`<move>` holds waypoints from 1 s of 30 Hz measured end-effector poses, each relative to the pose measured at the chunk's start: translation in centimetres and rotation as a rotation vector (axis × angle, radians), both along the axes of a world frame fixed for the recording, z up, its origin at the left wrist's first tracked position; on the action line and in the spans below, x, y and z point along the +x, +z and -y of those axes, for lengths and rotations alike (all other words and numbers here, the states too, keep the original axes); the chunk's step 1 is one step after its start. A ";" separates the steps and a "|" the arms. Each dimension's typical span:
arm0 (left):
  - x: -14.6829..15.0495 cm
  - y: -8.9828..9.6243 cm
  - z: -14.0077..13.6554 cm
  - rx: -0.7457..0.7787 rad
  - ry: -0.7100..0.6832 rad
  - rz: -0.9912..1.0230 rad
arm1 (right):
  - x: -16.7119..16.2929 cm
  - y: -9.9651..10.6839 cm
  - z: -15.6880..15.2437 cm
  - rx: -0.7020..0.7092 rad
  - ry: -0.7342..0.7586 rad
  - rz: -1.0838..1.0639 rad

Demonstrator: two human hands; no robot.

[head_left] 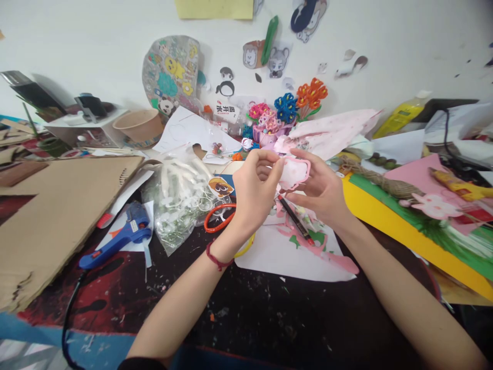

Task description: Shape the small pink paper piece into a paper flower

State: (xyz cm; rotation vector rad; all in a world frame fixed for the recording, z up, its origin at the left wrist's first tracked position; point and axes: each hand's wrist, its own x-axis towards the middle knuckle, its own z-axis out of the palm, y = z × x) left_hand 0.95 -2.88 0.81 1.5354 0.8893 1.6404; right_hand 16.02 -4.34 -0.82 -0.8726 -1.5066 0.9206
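Note:
A small white paper cutout with a pink border is held up over the middle of the table. My left hand pinches its left edge between thumb and fingers. On the other side, my right hand curves around its right edge, with the fingers partly behind it. Below the hands, a dark marker with a red end lies across pink and green scraps on a white paper sheet. An orange loop handle shows beside my left wrist, and a yellow loop is partly hidden under it.
A blue glue gun with a cord lies left, beside a cardboard sheet. A plastic bag of white and green pieces is near it. Craft flowers stand behind my hands. Yellow and green sheets lie right, near a yellow bottle.

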 end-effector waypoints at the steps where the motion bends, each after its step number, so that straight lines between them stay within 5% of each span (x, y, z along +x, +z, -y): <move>1: -0.1 0.0 0.0 0.015 0.006 -0.011 | 0.1 0.1 -0.1 -0.035 0.011 -0.017; 8: -0.2 0.1 0.2 0.129 0.084 -0.133 | 0.6 0.3 -0.5 -0.230 0.049 -0.111; 17: -0.3 -0.2 -0.2 0.181 0.140 -0.274 | 0.8 0.1 -0.7 -0.154 -0.068 -0.065; 26: -0.6 -0.5 -0.5 0.306 0.242 -0.502 | 0.9 0.4 -0.6 -0.155 -0.033 -0.009; 30: -0.7 -0.1 -0.5 0.219 0.216 -0.484 | 1.0 0.3 -0.7 -0.142 -0.047 -0.027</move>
